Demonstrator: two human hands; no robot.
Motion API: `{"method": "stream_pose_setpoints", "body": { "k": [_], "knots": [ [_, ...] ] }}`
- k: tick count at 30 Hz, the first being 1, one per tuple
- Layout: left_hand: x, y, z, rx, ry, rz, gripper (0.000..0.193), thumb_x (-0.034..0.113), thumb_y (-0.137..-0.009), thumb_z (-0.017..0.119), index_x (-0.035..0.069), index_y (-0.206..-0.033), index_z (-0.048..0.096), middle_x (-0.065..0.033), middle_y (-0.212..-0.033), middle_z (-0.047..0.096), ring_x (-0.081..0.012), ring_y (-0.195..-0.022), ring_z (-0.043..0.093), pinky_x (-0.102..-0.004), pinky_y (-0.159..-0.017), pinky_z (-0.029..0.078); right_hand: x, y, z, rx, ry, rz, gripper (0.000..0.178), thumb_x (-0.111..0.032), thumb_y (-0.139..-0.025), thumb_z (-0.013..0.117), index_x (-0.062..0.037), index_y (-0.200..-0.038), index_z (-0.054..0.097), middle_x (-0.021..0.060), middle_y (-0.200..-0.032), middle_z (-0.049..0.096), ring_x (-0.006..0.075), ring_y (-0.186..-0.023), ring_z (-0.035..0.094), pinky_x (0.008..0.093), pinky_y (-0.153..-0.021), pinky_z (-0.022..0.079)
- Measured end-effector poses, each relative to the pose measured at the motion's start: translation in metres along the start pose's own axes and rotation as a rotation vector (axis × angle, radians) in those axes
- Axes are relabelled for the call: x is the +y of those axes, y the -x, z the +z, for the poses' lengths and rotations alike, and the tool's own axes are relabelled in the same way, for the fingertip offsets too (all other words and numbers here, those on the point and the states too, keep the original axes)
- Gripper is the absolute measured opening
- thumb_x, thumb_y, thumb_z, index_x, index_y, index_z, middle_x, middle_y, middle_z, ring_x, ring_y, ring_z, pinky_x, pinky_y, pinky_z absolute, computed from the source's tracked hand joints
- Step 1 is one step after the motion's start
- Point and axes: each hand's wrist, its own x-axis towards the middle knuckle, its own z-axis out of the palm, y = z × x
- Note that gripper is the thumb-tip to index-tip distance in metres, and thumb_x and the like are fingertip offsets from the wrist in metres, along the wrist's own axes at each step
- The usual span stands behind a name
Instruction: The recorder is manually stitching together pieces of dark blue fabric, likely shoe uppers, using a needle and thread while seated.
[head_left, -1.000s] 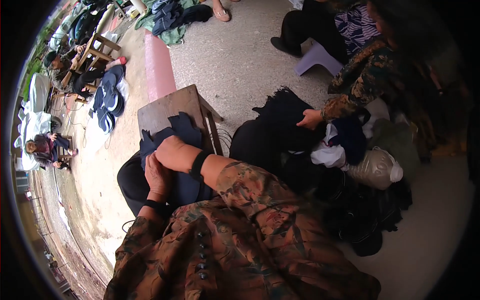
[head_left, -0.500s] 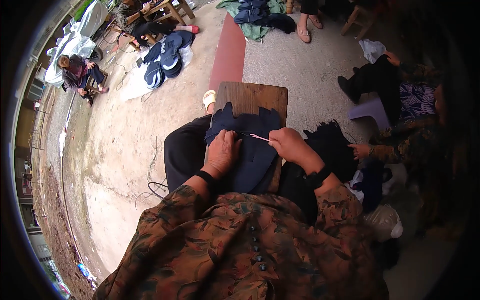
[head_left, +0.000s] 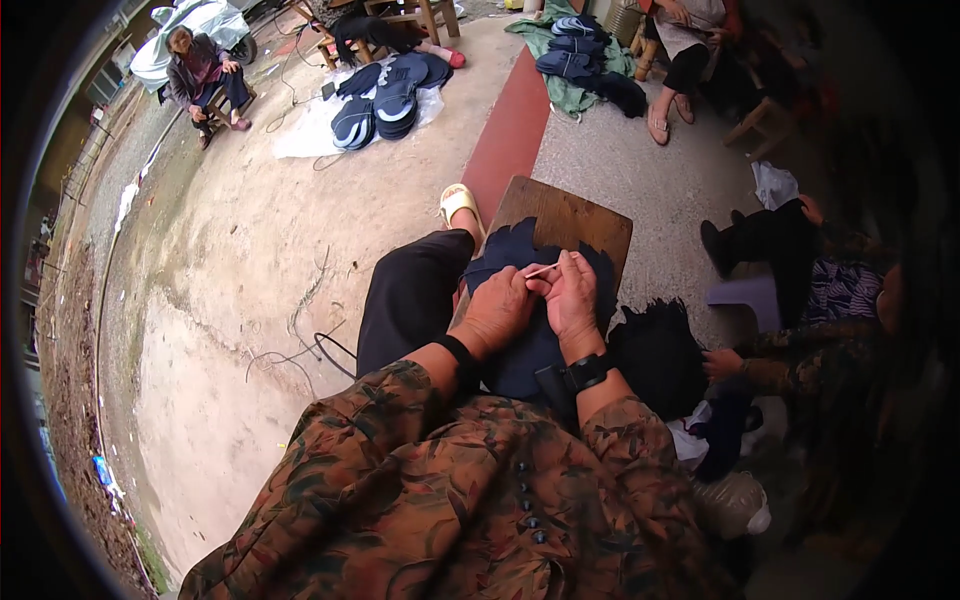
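Note:
Dark navy cloth (head_left: 515,370) with jagged edges lies over a wooden board (head_left: 588,212) in front of me. My right hand (head_left: 573,305), turned partly palm up, pinches a slim pale pink stick-like tool (head_left: 543,270); its exact kind is too small to tell. Against it, above the cloth, is my left hand (head_left: 497,312), its fingers bent and closed near the tool's lower end. What the left fingertips hold is hidden. Dark bands circle both my wrists.
Beside my right knee sits a dark fringed cloth pile (head_left: 655,355), with another person's hand (head_left: 722,364) at its edge. A lilac stool (head_left: 745,297) stands at right. Stacked dark blue pieces (head_left: 395,100) lie on white sheeting; a seated person (head_left: 205,80) is far left.
My right hand has come in from the right, turned over and met my left hand, with the pink tool still in its fingers. The whole view has shifted.

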Motion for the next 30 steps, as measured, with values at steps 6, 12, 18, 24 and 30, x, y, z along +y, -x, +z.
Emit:
{"method": "stream_pose_setpoints", "body": {
  "k": [6,12,18,24,30],
  "knots": [
    [-0.005,0.002,0.005,0.029,0.023,0.017,0.023,0.018,-0.082,0.062,0.004,-0.100,0.057,-0.0135,-0.086,0.056,-0.0324,-0.079,0.060,-0.0412,-0.067,0.051,0.001,0.005,0.002,0.007,0.128,-0.002,0.027,-0.019,-0.097,0.055,-0.0048,-0.074,0.052,0.0101,-0.076,0.064,0.0149,-0.061,0.062,0.0214,-0.052,0.051],
    [0.001,0.002,0.001,0.007,0.048,0.028,0.026,0.017,-0.083,0.062,0.002,-0.103,0.057,-0.0144,-0.090,0.056,-0.0327,-0.087,0.059,-0.0406,-0.074,0.050,-0.019,0.026,-0.019,0.025,0.780,-0.239,0.038,-0.025,-0.100,0.051,-0.0072,-0.067,0.044,0.0007,-0.054,0.040,0.0116,-0.045,0.042,0.0267,-0.043,0.029],
    [0.008,0.001,-0.005,-0.034,0.015,0.008,0.028,0.016,-0.083,0.063,0.002,-0.106,0.055,-0.0157,-0.092,0.055,-0.0336,-0.088,0.058,-0.0413,-0.075,0.049,-0.099,0.108,-0.096,0.266,1.564,-0.627,0.036,-0.015,-0.097,0.054,-0.0006,-0.067,0.040,0.0157,-0.054,0.035,0.0287,-0.046,0.037,0.0378,-0.047,0.031],
    [0.009,0.002,-0.005,-0.039,-0.003,0.013,0.029,0.017,-0.083,0.062,0.002,-0.108,0.055,-0.0156,-0.092,0.055,-0.0334,-0.088,0.058,-0.0411,-0.076,0.049,-0.144,0.196,-0.199,0.649,1.483,-0.454,0.032,-0.019,-0.101,0.045,0.0094,-0.094,0.058,0.0140,-0.078,0.060,0.0164,-0.073,0.052,0.0325,-0.072,0.045],
    [0.005,0.001,-0.003,-0.027,-0.033,0.040,0.027,0.016,-0.083,0.063,0.002,-0.106,0.058,-0.0154,-0.093,0.057,-0.0334,-0.088,0.059,-0.0400,-0.076,0.050,-0.152,0.250,-0.247,0.957,1.524,-0.382,0.039,-0.023,-0.101,0.044,0.0122,-0.108,0.058,0.0218,-0.094,0.066,0.0229,-0.083,0.058,0.0333,-0.079,0.046]
  ]
}}
